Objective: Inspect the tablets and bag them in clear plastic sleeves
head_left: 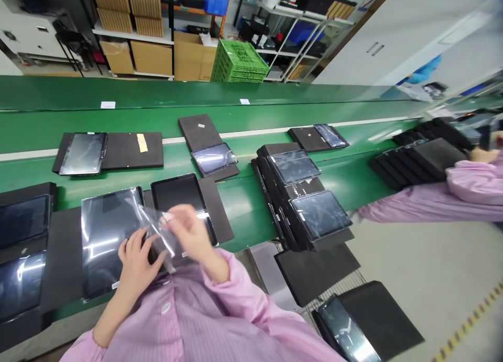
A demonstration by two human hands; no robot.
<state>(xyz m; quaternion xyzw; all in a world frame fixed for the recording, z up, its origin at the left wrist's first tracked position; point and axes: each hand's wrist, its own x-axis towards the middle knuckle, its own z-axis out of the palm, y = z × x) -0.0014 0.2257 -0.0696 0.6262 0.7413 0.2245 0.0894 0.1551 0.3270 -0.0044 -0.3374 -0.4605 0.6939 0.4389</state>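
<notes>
A large dark screen panel lies flat in front of me, its glossy surface reflecting the lights. My left hand rests at its right side with the fingers spread and pressing down. Thumb and fingers of my right hand are pinched on a clear plastic film, slightly blurred, which is lifted at the panel's upper right. Behind my right hand, another dark screen panel lies on a black foam board.
Stacked black boards with screens stand to the right. More screens lie at the left. Across the green conveyor belt are boards carrying screens. A co-worker's pink sleeve reaches in at far right. Below sits a wire rack.
</notes>
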